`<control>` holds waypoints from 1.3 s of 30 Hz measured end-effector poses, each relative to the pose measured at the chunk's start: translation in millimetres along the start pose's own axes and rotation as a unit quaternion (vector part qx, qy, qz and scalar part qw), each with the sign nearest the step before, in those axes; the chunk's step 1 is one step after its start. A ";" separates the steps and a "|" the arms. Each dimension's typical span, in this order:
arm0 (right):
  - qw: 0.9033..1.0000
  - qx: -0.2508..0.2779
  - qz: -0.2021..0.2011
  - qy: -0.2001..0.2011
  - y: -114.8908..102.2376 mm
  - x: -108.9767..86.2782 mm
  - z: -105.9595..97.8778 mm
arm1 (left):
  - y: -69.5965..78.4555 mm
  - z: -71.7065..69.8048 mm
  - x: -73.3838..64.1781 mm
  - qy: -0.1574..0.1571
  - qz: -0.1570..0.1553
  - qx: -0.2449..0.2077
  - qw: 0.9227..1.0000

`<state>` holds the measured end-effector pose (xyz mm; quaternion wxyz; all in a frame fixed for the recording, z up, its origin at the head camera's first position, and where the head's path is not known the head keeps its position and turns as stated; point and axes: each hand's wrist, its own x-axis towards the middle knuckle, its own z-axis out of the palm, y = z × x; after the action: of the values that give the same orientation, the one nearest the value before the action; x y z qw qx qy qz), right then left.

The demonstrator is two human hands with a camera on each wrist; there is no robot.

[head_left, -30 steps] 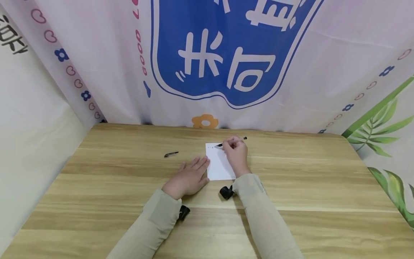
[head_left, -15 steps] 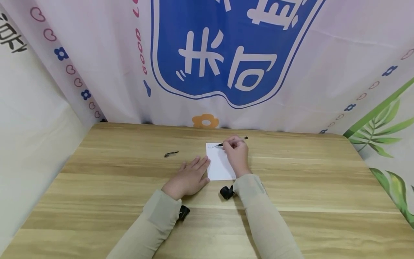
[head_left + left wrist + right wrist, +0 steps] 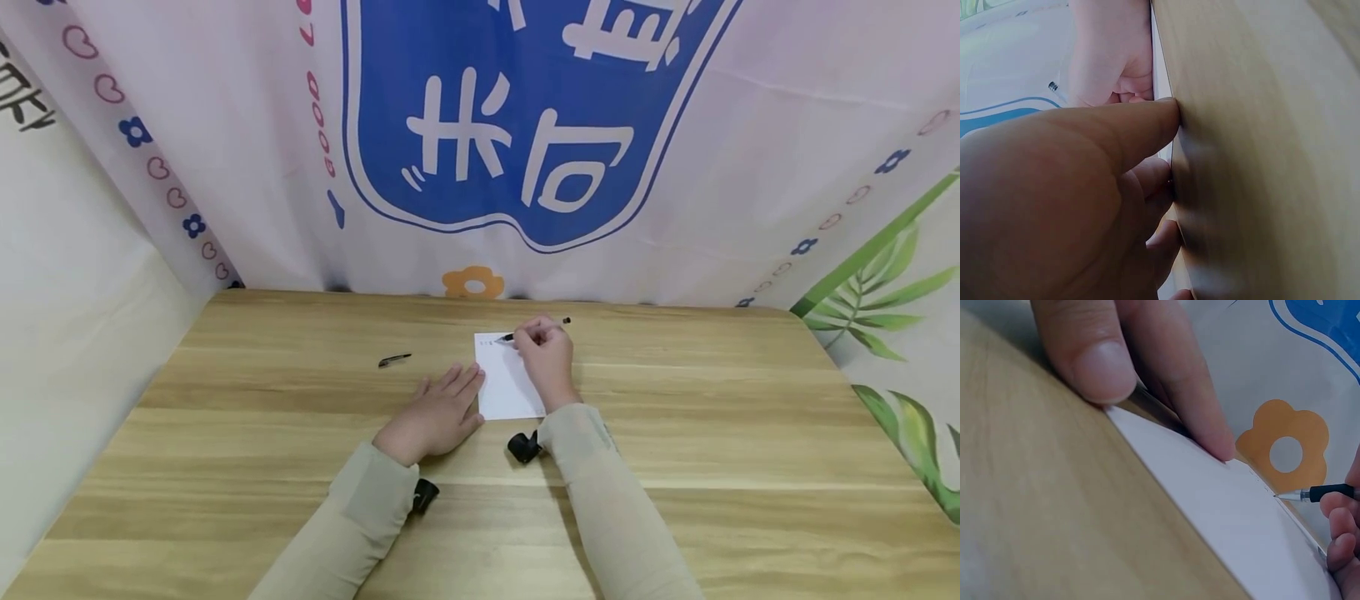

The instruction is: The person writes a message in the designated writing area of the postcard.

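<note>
A white sheet of paper [image 3: 510,385] lies on the wooden table, with a short row of small marks near its top left. My right hand [image 3: 549,360] pinches a black-gripped pen [image 3: 1322,492], its tip at the paper beside those marks. The pen's dark end sticks out beyond the knuckles in the head view. My left hand [image 3: 438,414] lies with fingers spread at the paper's left edge, thumb and fingertips touching it. Left of the paper lies a dark pen cap [image 3: 394,360]. The right wrist view shows the left thumb [image 3: 1105,372] on the paper's corner.
The wooden table [image 3: 712,433] reaches back to a hanging cloth [image 3: 300,250] with a blue emblem and an orange flower [image 3: 474,283]. Black wrist cameras sit under both cuffs, the right one [image 3: 523,447] just below the paper.
The head view has shifted slightly. The pen tip stays near the top of the paper with little visible movement. The left hand keeps its place at the paper's edge.
</note>
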<state>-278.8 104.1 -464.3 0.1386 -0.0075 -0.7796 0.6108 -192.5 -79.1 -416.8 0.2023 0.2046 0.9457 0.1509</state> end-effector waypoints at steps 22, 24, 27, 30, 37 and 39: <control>1.000 0.002 -0.002 0.001 1.5 -0.6 0.9 | 1.0 0.4 -1.5 0.005 0.002 -0.003 1.000; 1.000 -0.001 -0.002 0.004 0.9 -0.4 0.7 | 1.3 -0.2 -1.5 0.006 0.004 -0.004 1.000; 1.000 -0.001 0.000 0.003 -0.3 0.8 0.5 | 2.0 -2.1 -1.6 0.003 0.004 -0.004 1.000; 1.000 -0.001 0.001 0.004 -0.7 1.4 0.7 | 2.4 -3.8 -2.3 0.003 0.004 -0.008 1.000; 1.000 0.004 0.007 0.005 1.4 0.5 1.6 | 1.2 -3.3 -3.0 0.001 0.003 -0.006 1.000; 1.000 0.008 0.008 0.005 1.3 0.4 1.3 | 1.4 -2.6 -3.1 0.005 0.004 -0.006 1.000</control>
<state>-279.7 103.2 -465.8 0.1376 -0.0152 -0.7740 0.6179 -190.6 -79.9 -413.1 0.1987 0.2063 0.9449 0.1586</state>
